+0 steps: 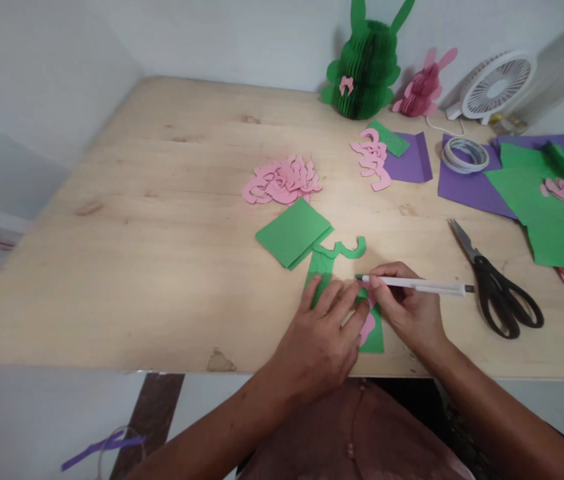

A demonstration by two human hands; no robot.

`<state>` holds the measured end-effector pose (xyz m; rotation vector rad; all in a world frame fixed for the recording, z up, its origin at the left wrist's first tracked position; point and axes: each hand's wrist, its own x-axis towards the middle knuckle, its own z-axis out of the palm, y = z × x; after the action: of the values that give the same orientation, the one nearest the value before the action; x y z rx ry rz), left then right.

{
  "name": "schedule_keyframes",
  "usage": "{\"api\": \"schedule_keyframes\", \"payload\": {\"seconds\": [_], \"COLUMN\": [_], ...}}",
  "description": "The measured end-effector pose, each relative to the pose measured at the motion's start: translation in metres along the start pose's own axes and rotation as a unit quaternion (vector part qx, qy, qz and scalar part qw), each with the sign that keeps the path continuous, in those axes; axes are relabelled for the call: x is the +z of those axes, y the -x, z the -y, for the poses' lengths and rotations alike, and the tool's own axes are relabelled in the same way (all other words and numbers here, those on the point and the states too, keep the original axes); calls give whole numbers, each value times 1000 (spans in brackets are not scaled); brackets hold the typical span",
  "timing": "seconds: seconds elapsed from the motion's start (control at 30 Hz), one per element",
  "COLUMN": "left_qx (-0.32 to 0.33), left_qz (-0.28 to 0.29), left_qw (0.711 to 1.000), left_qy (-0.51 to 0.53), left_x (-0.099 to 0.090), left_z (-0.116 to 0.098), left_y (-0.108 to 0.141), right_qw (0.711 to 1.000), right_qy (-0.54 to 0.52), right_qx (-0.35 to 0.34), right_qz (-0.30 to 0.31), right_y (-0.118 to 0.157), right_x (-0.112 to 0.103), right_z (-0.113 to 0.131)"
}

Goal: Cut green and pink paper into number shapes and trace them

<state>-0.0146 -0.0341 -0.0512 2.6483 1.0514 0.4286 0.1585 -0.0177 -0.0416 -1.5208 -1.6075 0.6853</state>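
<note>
My right hand (409,310) is closed round a white pen (425,285), its tip on green paper near the table's front edge. My left hand (319,333) lies with fingers spread, pressing on a pink cutout (368,327) and the green paper (375,341) under it. Part of the cutout is hidden by my fingers. Just beyond my left fingers are a green strip (321,261) with drawn lines, a curvy green cutout (347,249) and folded green paper (292,233). A pile of pink cutouts (282,181) sits farther back.
Black-handled scissors (499,293) lie to the right. Beyond them are green sheets (557,227), purple paper (462,190) and tape rolls (465,156). Along the wall stand a green paper rabbit (369,67), a pink one (422,90) and a white fan (498,87).
</note>
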Motion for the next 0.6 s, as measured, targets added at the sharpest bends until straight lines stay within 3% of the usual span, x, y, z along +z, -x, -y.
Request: {"api": "schedule_keyframes", "payload": {"seconds": [0.6], "left_qx": [1], "left_qz": [-4], "left_qw": [1000], "left_qy": [0], "left_x": [-2], "left_z": [0], "left_y": [-1], "right_qw": [1000], "right_qy": [30], "right_qx": [-4], "right_qz": [-6], "right_y": [1], "right_x": [-1], "right_z": [2]}}
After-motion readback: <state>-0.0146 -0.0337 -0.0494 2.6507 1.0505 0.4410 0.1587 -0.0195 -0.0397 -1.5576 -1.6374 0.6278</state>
